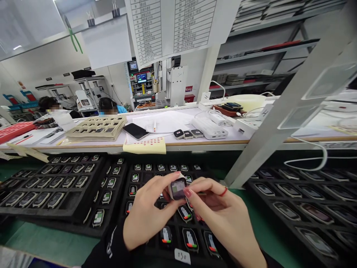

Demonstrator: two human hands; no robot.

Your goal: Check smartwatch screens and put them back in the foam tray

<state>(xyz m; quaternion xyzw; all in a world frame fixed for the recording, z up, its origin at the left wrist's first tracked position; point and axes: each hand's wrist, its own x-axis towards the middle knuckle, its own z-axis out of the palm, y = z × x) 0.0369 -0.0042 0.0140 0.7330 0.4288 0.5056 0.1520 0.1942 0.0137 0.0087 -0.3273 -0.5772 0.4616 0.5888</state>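
Watch body sits mid-frame between left hand and right hand, above the centre tray; another tray lies left, a third right; the surface runs behind, carrying a phone.

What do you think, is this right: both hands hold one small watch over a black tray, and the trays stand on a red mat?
Not quite. The mat is green, not red; the head view shows it. The left hand and right hand do hold one small watch over a black tray.
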